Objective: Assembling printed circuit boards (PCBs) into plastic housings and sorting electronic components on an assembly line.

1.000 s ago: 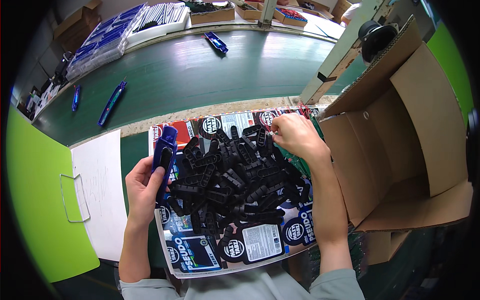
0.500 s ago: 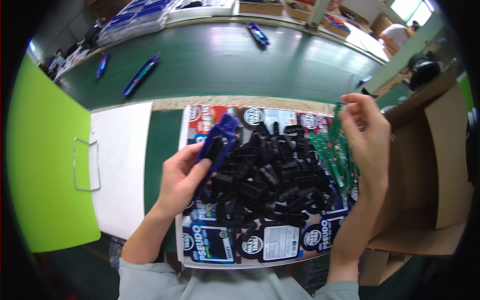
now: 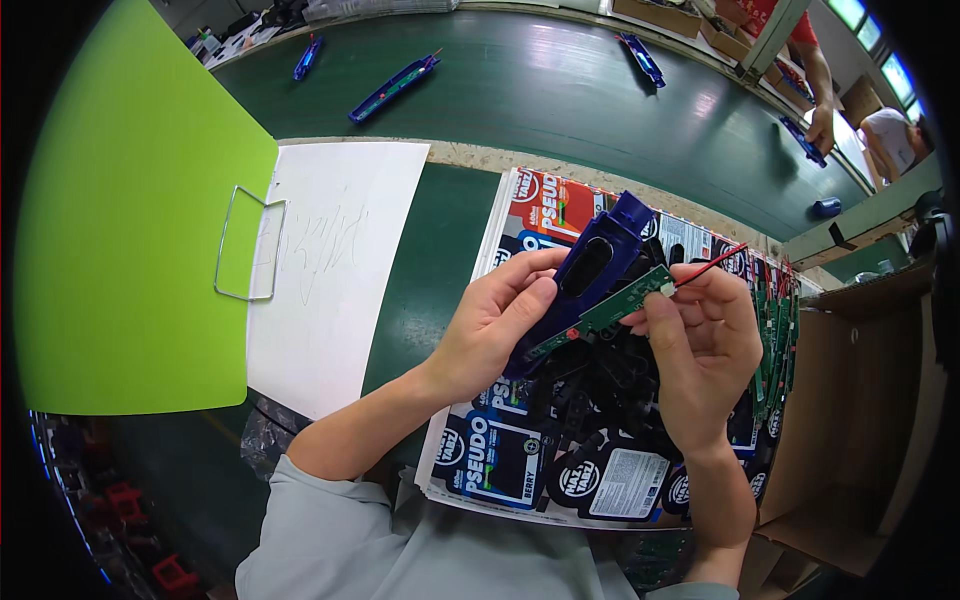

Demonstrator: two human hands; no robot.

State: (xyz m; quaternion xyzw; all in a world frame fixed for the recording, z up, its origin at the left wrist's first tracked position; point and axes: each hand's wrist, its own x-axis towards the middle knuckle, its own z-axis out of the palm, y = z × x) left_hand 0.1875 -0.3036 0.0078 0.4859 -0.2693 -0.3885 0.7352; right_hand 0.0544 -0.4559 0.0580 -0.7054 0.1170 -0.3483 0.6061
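My left hand (image 3: 490, 325) is closed around a long blue plastic housing (image 3: 624, 220), tilted with its far end up. An oval black part (image 3: 588, 267) sits inside the housing. Pinched in my right hand (image 3: 708, 365) is a narrow green circuit board (image 3: 618, 310) with a red and a black wire at its end. The board lies over the housing's near side; whether the two touch I cannot tell. Below both hands is a heap of small black parts (image 3: 580, 400) on printed sheets (image 3: 480, 470). Several more green boards (image 3: 774, 345) are piled to the right.
Across the far side runs a green belt (image 3: 520, 85) bearing several blue housings (image 3: 393, 90). Another person's hand (image 3: 821, 130) holds a blue housing there. An open cardboard box (image 3: 835, 400) stands right; a lime-green folder (image 3: 130, 250) and white paper (image 3: 320, 260) are left.
The view has turned right. My right hand has come away from the pile of boards with one circuit board and brought it to the blue housing. Another person's hand has appeared at the belt.
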